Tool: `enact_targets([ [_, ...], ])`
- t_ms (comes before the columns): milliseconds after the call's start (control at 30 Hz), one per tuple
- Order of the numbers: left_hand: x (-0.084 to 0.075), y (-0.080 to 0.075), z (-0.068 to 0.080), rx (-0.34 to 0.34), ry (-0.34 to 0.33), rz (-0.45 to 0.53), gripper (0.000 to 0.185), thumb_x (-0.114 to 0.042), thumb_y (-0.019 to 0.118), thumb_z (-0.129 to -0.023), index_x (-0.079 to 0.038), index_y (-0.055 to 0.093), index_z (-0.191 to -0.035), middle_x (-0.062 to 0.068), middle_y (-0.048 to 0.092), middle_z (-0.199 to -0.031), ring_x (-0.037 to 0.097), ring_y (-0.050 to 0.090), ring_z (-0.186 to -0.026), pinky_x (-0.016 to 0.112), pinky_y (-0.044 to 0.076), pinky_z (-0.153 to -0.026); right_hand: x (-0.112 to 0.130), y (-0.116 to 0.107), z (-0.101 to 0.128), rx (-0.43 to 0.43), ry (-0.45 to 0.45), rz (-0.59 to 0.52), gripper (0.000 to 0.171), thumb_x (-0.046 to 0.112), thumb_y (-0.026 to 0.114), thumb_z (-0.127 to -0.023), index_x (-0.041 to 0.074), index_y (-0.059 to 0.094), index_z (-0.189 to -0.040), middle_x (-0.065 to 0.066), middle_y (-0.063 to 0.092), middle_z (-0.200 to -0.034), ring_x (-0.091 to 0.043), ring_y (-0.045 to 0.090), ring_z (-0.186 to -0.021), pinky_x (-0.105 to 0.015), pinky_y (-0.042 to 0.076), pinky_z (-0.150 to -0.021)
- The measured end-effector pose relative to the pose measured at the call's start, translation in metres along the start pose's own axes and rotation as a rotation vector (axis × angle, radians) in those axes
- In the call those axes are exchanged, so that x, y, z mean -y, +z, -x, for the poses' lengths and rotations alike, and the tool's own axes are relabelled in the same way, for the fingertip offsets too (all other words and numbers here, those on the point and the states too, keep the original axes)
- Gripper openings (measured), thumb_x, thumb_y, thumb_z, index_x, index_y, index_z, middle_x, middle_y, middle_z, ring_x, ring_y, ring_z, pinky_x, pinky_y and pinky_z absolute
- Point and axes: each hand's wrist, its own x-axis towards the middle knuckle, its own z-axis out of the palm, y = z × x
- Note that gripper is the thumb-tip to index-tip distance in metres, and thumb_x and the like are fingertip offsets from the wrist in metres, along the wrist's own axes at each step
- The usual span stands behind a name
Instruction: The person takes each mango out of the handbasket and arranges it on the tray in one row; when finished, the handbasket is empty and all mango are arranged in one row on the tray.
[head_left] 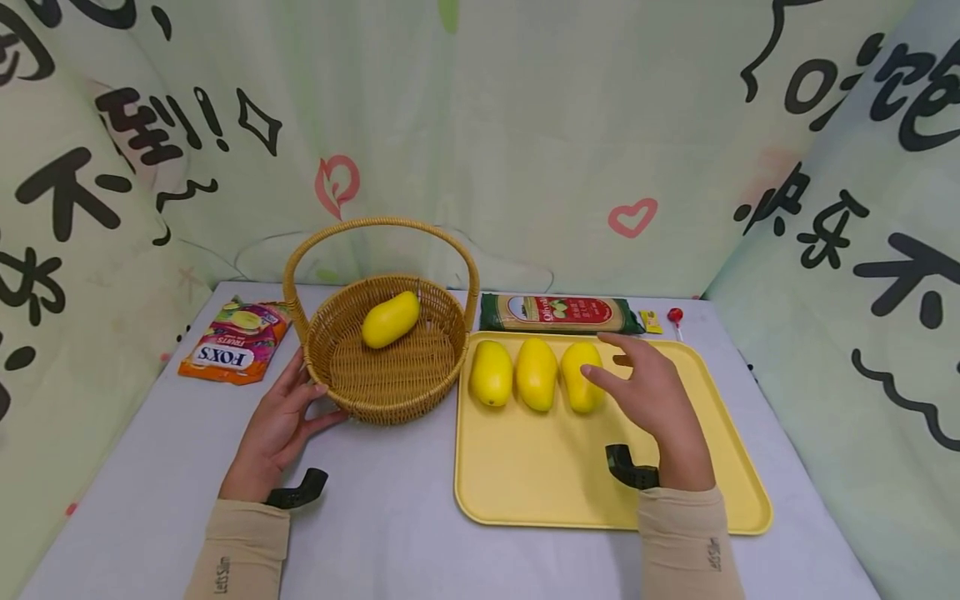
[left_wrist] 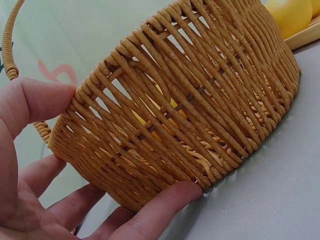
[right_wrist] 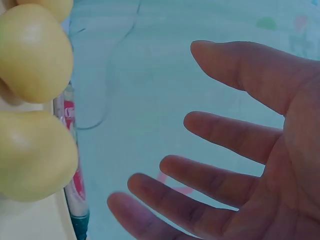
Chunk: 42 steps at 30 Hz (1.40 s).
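We see the right hand (head_left: pixel 651 393) spread wide with straight fingers and holding nothing, hovering over the yellow tray (head_left: pixel 540 479); the wrist view shows its open palm (right_wrist: pixel 280 165) with all fingers apart. Its thumb tip sits just at the rightmost mango (head_left: pixel 581 377), at about 9 o'clock from the hand, though we cannot tell whether it touches the fruit. Two more mangoes, the middle mango (head_left: pixel 536 373) and the left mango (head_left: pixel 491 372), lie side by side further toward 9 o'clock, all three upright in a row along the tray's far part.

The left hand (head_left: pixel 279 425) rests on the table (head_left: pixel 375 533) against the wicker basket (head_left: pixel 386 379), thumb on the rim and fingers loosely bent along the lower wall, as the left wrist view shows (left_wrist: pixel 150 215). The basket stands at 1 o'clock from this hand, just left of the tray, and holds one mango in the basket (head_left: pixel 391 319) lying tilted on its floor.

Beyond the tray at 12 o'clock lies a green-and-red packet (head_left: pixel 558 313), with a red lollipop (head_left: pixel 675 317) at its right end. At 10 o'clock from the basket lies an orange FOX'S bag (head_left: pixel 234 342).
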Motion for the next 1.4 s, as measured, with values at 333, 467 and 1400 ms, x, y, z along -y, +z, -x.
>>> enact_targets([
  [333, -0.001, 0.000, 0.001, -0.004, -0.003, -0.001, 0.076, -0.008, 0.045, -0.112, -0.056, 0.017, -0.164, -0.005, 0.007, -0.181, 0.034, 0.025, -0.162, 0.061, 0.048, -0.110, 0.019, -0.008, 0.017, -0.039, -0.061, -0.051, 0.060, 0.043, 0.070, -0.101, 0.014, 0.056, -0.151, -0.018, 0.058, -0.154, -0.042, 0.063, -0.131, -0.058, 0.061, -0.096],
  [467, 0.000, 0.000, 0.001, -0.006, -0.005, -0.011, 0.076, -0.008, 0.045, -0.112, -0.056, 0.017, -0.164, -0.004, 0.007, -0.181, 0.033, 0.025, -0.162, 0.061, 0.049, -0.110, 0.026, -0.006, 0.022, -0.049, -0.092, -0.081, 0.057, 0.042, 0.072, -0.100, 0.015, 0.060, -0.148, -0.016, 0.061, -0.150, -0.041, 0.064, -0.129, -0.058, 0.061, -0.095],
  [1400, 0.000, 0.000, 0.001, -0.003, -0.009, -0.032, 0.076, -0.011, 0.047, -0.112, -0.055, 0.015, -0.165, -0.007, 0.007, -0.181, 0.032, 0.028, -0.161, 0.058, 0.053, -0.110, 0.107, 0.073, -0.027, 0.036, -0.274, -0.313, 0.038, 0.030, 0.075, -0.099, 0.011, 0.072, -0.131, -0.007, 0.075, -0.128, -0.024, 0.073, -0.111, -0.043, 0.064, -0.092],
])
